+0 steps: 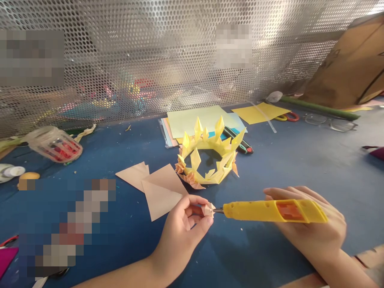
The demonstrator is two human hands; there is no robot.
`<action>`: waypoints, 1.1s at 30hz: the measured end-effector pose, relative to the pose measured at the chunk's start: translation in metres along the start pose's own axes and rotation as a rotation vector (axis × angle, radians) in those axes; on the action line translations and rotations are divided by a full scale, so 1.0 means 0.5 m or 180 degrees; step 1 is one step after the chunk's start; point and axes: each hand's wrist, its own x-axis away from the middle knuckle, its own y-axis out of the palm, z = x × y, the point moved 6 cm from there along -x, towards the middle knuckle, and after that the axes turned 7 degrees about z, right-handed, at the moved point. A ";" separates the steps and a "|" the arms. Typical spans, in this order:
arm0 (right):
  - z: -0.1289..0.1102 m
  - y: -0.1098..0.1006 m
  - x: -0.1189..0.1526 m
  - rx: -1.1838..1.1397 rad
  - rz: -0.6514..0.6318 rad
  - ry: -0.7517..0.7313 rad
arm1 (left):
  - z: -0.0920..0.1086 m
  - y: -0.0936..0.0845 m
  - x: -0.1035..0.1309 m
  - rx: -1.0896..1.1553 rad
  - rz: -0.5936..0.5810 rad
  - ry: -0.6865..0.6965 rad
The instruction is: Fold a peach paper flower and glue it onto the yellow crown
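Between thumb and fingers, my left hand (187, 224) pinches a small folded pale-pink paper piece (208, 209). My right hand (312, 224) is wrapped round a yellow hot glue gun (252, 210) with an orange patch on its side. The glue gun's metal nozzle meets the folded piece, or lies right in front of it. Just beyond my hands stands a yellow paper crown (220, 178) with pointed tips and orange folded bits along its left side. Pinkish paper squares (163, 192), some cut or folded to a triangle, lie left of the crown, partly behind my left hand.
Behind the crown lie paper sheets (192, 120), a dark cutter (240, 140), a yellow sheet (261, 112), scissors (292, 116) and glasses (342, 123). A plastic jar (55, 144) rests on its side at left. A perforated metal panel (180, 52) closes off the back; a brown bag (345, 64) stands right.
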 end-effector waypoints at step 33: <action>0.034 -0.006 0.009 0.0454 0.0265 -0.0062 | 0.012 0.004 -0.002 0.0311 0.0103 -0.0073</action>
